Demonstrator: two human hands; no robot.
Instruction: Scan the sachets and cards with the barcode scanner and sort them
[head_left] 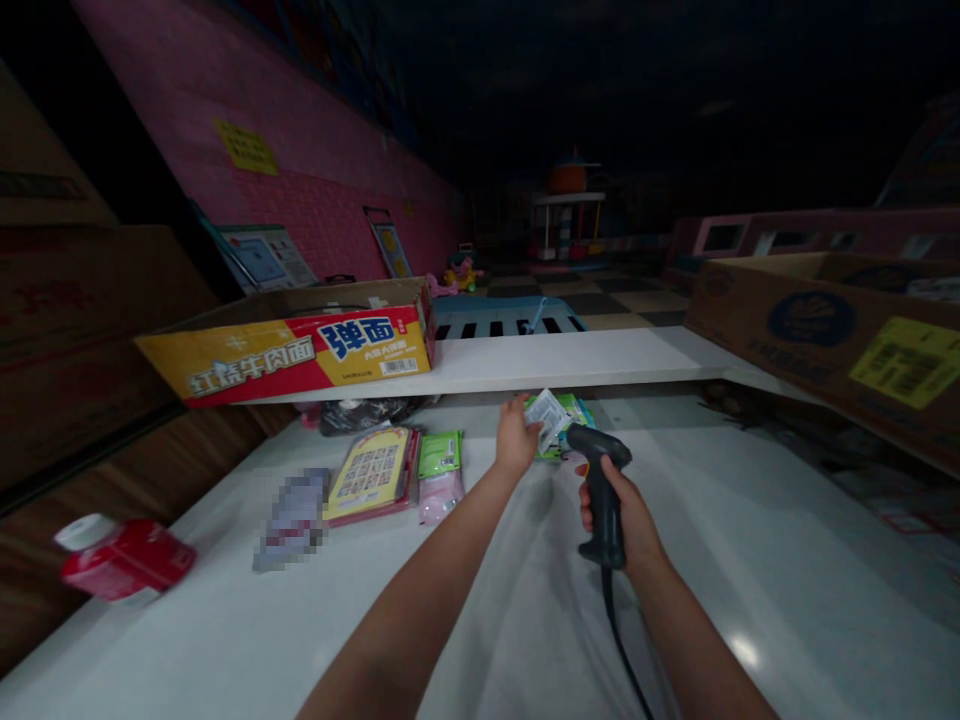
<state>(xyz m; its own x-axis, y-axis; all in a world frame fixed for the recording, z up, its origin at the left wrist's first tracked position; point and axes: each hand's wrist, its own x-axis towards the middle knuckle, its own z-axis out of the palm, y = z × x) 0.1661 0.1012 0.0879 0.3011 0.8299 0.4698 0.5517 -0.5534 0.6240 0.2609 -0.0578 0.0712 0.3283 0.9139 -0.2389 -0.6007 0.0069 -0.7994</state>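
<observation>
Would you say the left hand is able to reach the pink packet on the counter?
Probably yes: the pink packet lies close beside the left hand with only bare counter between, though that hand grips a small white packet.

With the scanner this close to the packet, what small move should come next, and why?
Probably tilt the scanner head a little toward the packet. The right hand grips the scanner by its handle, its head right beside the packet that the left hand holds up above the white counter; whether a code faces it cannot be told.
</observation>
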